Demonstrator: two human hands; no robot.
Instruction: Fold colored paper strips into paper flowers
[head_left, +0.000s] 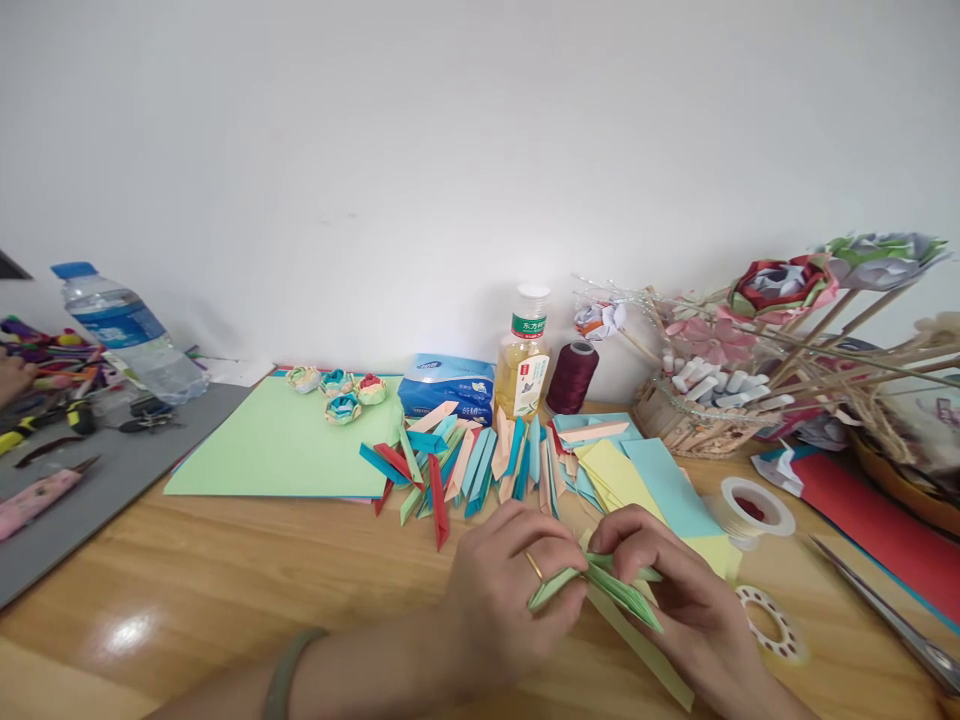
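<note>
Between my two hands is a bundle of folded green paper strips point(624, 592), pinched near its middle. My left hand point(506, 590), with a ring on one finger, is closed on the bundle's left end. The fingers of my right hand point(667, 585) are closed around its right part. Beneath the hands lies a pale yellow paper strip point(645, 655), partly covered by them. Just beyond, many folded paper pieces point(480, 465) in blue, red, peach and green are heaped on the table.
Green paper sheets point(277, 445) bear several small paper flowers point(343, 407). Behind the heap stand a tissue pack point(446, 385), a drink bottle point(523, 360) and a thread spool point(572, 378). To the right are a tape roll point(754, 510), scissors point(892, 620) and a basket point(690, 425). Another person's hand point(15, 378) shows far left.
</note>
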